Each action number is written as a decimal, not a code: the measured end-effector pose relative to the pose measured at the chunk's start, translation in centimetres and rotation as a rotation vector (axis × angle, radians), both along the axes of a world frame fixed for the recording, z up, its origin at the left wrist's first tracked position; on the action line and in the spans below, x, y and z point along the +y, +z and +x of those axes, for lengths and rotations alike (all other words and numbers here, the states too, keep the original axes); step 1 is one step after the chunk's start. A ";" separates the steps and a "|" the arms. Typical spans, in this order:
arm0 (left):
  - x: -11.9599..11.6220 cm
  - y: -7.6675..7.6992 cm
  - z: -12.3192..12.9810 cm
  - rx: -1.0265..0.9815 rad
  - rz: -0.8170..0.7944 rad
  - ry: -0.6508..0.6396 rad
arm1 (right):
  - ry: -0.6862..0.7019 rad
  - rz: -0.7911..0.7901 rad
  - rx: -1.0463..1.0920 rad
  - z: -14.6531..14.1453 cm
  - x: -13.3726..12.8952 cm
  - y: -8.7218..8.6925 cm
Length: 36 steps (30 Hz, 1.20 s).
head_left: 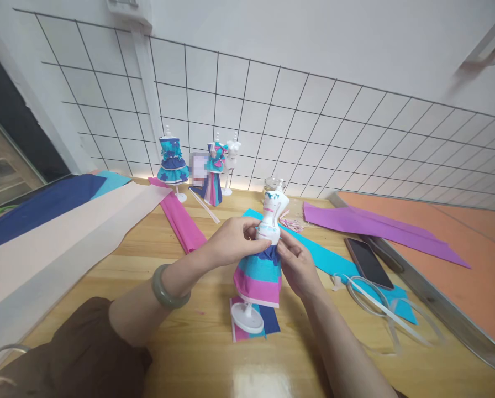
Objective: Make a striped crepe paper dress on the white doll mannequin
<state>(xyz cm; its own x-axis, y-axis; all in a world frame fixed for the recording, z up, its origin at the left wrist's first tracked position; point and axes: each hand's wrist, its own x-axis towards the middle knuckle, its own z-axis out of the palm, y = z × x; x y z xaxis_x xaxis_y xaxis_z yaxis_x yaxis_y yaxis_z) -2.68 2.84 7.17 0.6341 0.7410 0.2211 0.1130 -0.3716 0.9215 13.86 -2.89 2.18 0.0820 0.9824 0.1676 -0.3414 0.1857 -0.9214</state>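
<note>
A small white dress form point(269, 224) leans above the table, its round white base point(247, 318) tilted toward me. Around its hips sits a miniature skirt point(258, 271) in navy, turquoise and pink bands, gathered at the top. My left hand point(245, 236) grips the form at the waist, thumb across its front near the skirt's upper edge. On the other side, my right hand point(299, 262) pinches the skirt's navy waistband; its fingertips are partly behind the form. Below the base lies a striped pink, turquoise and navy fabric piece point(269, 320).
Dressed miniature forms point(173, 160) and a bare one point(231, 155) stand at the back. Turquoise point(322, 254), pink point(183, 226) and purple fabric point(367, 224) lie about. At right are a phone point(369, 262), a coiled white cable point(380, 301) and a raised metal edge point(421, 298).
</note>
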 end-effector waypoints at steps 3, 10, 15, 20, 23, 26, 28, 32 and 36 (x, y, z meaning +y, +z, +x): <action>0.2 0.2 0.1 -0.057 -0.049 -0.023 | 0.035 -0.054 0.063 0.2 0.0 0.3; 0.2 0.2 0.2 -0.040 -0.049 -0.039 | 0.033 -0.011 0.001 0.3 0.2 -0.2; -0.2 0.2 0.0 0.055 0.053 0.005 | -0.048 -0.001 -0.076 0.5 0.4 -0.9; -0.1 0.0 0.0 0.044 0.035 -0.006 | -0.033 -0.011 -0.033 0.4 0.5 -0.7; 0.1 0.1 0.1 -0.042 -0.065 -0.089 | -0.018 -0.018 0.030 0.3 0.4 -0.2; 0.1 0.3 0.3 -0.154 -0.167 -0.143 | 0.041 -0.058 0.082 0.5 0.2 -0.1; 0.1 0.3 0.4 -0.195 -0.198 -0.117 | 0.079 -0.091 0.106 0.6 0.1 -0.7; 0.2 -0.5 0.8 -0.228 -0.309 -0.182 | 0.066 -0.103 0.094 0.4 0.1 -2.3; 0.2 -1.4 1.1 -0.273 -0.477 -0.309 | -0.022 -0.060 0.037 -0.2 0.1 -3.2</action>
